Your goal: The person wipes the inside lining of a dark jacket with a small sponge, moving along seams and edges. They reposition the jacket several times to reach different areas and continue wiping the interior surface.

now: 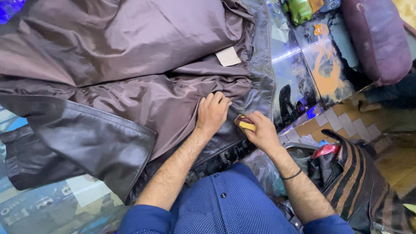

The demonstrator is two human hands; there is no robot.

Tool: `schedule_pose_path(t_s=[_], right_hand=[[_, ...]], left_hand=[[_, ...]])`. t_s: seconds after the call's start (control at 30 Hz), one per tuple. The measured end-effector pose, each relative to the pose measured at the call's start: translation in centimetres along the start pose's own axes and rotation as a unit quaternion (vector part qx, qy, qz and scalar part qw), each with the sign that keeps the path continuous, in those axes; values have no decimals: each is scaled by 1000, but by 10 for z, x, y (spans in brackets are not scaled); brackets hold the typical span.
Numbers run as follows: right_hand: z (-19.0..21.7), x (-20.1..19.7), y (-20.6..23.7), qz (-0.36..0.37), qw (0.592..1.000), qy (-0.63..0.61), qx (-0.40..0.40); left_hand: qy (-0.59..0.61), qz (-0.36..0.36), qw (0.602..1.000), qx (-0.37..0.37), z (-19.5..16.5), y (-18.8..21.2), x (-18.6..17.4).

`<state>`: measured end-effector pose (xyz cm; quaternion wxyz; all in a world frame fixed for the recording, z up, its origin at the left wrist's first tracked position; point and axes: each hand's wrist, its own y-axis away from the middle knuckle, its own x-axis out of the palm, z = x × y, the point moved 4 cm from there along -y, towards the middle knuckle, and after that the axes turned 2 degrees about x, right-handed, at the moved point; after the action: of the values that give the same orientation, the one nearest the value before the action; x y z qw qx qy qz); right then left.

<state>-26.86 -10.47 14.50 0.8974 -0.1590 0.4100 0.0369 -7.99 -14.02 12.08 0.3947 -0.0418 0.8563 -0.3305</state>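
A dark brown leather jacket [82,138] lies spread open on the table, its purple-brown satin lining [130,47] facing up. A pale label [228,56] is sewn near the collar. My left hand [212,112] presses flat on the lining beside the front edge, fingers together. Just to its right, my right hand [259,130] is closed around a small yellow piece [247,126], perhaps a sponge or chalk, held against the jacket's leather front strip [260,73].
A glossy printed table top [312,65] shows right of the jacket. A green object [300,9] stands at the far edge. A purple cushion [377,39] lies at the upper right. A striped bag [359,182] with clutter sits at the lower right.
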Motion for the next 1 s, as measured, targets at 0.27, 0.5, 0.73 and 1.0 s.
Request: schedule_pose_path(t_s=[0.27, 0.5, 0.73, 1.0], right_hand=[[17, 33, 27, 41, 998, 25, -40], [11, 31, 38, -49, 999, 10, -4], [18, 48, 28, -17, 998, -35, -44], [29, 59, 9, -54, 994, 10, -91]], left_hand=[[105, -24, 993, -48, 15, -1, 0], [163, 22, 979, -121, 24, -7, -9], [57, 24, 997, -45, 16, -5, -12], [128, 14, 991, -27, 28, -10, -2]])
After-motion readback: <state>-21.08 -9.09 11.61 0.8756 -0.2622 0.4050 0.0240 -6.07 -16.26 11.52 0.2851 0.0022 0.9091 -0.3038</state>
